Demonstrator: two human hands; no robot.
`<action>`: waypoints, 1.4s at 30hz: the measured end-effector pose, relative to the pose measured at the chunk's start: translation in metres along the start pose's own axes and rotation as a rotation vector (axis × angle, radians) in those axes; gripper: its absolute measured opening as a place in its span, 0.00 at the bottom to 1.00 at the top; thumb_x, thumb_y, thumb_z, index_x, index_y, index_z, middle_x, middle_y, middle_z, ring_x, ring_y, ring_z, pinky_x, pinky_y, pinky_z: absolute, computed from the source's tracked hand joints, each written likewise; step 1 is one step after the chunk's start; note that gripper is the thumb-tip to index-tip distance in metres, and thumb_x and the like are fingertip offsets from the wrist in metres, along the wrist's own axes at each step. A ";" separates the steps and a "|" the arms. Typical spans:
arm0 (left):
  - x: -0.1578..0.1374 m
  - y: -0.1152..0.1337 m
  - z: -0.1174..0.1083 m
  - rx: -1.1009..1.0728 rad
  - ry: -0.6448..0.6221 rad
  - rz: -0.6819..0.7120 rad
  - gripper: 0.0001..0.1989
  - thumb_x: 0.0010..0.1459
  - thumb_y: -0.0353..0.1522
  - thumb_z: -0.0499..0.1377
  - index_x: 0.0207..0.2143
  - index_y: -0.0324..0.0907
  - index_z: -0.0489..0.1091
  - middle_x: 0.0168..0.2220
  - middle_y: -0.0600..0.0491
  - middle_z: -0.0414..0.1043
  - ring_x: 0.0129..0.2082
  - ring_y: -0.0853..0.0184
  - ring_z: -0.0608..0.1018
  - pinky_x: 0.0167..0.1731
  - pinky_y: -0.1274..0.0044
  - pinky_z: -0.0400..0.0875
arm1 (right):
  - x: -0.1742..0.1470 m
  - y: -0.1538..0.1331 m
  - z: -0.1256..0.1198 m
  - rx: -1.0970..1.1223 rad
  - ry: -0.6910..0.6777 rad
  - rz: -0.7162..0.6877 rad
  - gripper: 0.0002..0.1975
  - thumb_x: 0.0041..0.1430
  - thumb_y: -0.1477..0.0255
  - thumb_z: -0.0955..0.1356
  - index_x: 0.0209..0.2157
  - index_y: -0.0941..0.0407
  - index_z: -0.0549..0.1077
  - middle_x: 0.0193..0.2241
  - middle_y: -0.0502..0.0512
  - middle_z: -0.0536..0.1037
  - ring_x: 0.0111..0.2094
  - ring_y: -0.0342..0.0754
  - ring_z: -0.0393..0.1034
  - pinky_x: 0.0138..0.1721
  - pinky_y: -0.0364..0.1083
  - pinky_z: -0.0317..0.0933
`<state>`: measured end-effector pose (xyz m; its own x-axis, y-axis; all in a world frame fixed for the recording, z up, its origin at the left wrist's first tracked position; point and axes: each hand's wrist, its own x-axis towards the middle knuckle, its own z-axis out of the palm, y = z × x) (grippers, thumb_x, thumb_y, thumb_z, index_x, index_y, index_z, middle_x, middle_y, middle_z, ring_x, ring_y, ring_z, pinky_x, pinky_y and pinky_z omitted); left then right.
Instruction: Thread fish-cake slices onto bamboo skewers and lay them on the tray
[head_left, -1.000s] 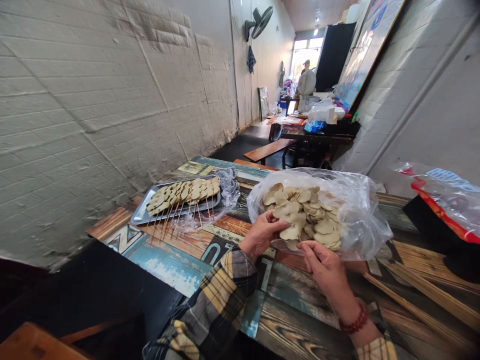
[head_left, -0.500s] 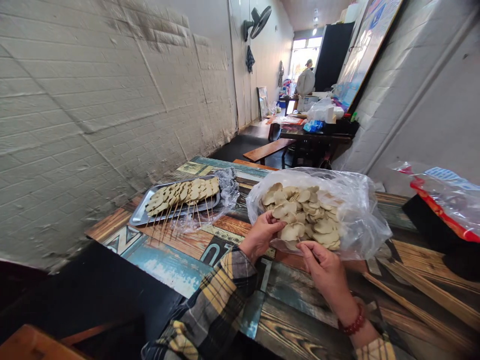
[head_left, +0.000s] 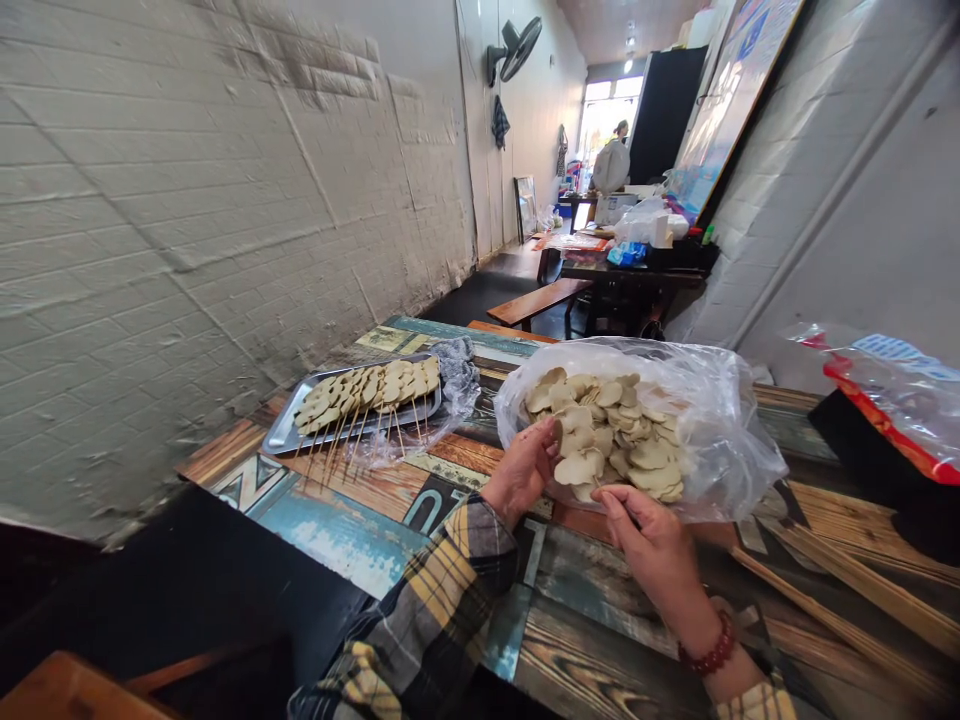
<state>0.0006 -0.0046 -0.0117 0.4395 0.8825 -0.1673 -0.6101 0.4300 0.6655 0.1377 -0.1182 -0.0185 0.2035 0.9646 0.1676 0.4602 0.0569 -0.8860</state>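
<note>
My right hand [head_left: 646, 535] pinches the end of a thin wooden skewer, most of it hidden by the fingers. A pale, flat slice [head_left: 579, 468] is at the skewer's far end, over the bag. My left hand [head_left: 521, 470] is half curled at the left edge of the heaped slices [head_left: 626, 420], its thumb and fingertips a little apart. No slice shows clearly between them. The slices lie in a clear plastic bag [head_left: 724, 440]. To the left, a metal tray [head_left: 281, 430] holds several finished skewers of slices [head_left: 367, 390], sticks pointing toward me.
Bare wooden skewers [head_left: 862, 575] lie on the patterned table [head_left: 330, 525] at the right. Crumpled plastic film [head_left: 457, 375] is beside the tray. A red-edged plastic package [head_left: 892, 420] is at the far right. Benches [head_left: 536, 300], another table and a person are behind.
My left hand has drawn slightly away from the slice at the skewer's tip, its fingers loosening. My right hand still pinches the skewer in almost the same place.
</note>
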 end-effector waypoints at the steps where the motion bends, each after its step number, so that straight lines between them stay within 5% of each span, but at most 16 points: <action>1: -0.001 0.001 0.001 -0.010 -0.013 -0.003 0.19 0.47 0.42 0.68 0.35 0.37 0.73 0.26 0.55 0.72 0.23 0.74 0.73 0.26 0.82 0.68 | 0.000 0.001 0.001 0.013 -0.019 0.000 0.21 0.62 0.55 0.61 0.32 0.56 0.75 0.15 0.45 0.64 0.18 0.44 0.60 0.23 0.42 0.54; 6: -0.005 0.003 0.004 0.007 -0.039 -0.009 0.19 0.50 0.40 0.67 0.40 0.35 0.74 0.32 0.47 0.77 0.31 0.66 0.79 0.33 0.77 0.73 | 0.001 0.006 0.004 0.025 -0.078 -0.006 0.21 0.62 0.55 0.61 0.32 0.57 0.74 0.15 0.44 0.63 0.18 0.44 0.59 0.23 0.42 0.54; 14: -0.004 -0.002 0.002 0.098 0.022 0.011 0.19 0.39 0.36 0.72 0.34 0.36 0.75 0.30 0.50 0.77 0.27 0.69 0.77 0.31 0.79 0.71 | 0.001 0.008 0.003 -0.126 0.014 -0.047 0.20 0.61 0.57 0.61 0.32 0.56 0.77 0.16 0.48 0.68 0.20 0.46 0.63 0.24 0.43 0.55; 22: -0.001 0.002 -0.002 0.155 0.128 0.090 0.22 0.33 0.38 0.74 0.31 0.36 0.74 0.26 0.52 0.75 0.24 0.70 0.75 0.26 0.78 0.70 | 0.001 0.014 0.006 0.026 -0.113 -0.013 0.21 0.63 0.58 0.61 0.39 0.58 0.77 0.14 0.46 0.68 0.17 0.45 0.63 0.20 0.42 0.57; 30: 0.000 0.006 -0.003 0.202 0.127 0.055 0.24 0.34 0.41 0.73 0.33 0.37 0.74 0.27 0.52 0.75 0.23 0.70 0.74 0.24 0.78 0.70 | 0.000 0.020 0.003 -0.230 0.046 -0.278 0.18 0.65 0.64 0.61 0.37 0.57 0.80 0.35 0.59 0.83 0.35 0.52 0.79 0.36 0.47 0.70; 42: 0.000 -0.003 -0.005 0.293 0.193 0.087 0.23 0.33 0.42 0.73 0.28 0.36 0.74 0.26 0.51 0.74 0.22 0.71 0.73 0.22 0.80 0.67 | -0.004 0.028 0.003 -0.584 0.111 -0.492 0.19 0.69 0.69 0.58 0.39 0.58 0.79 0.36 0.60 0.83 0.32 0.51 0.80 0.32 0.47 0.72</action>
<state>-0.0007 -0.0052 -0.0169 0.2443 0.9453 -0.2163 -0.4128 0.3032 0.8589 0.1468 -0.1195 -0.0451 -0.0715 0.8300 0.5532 0.8952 0.2981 -0.3315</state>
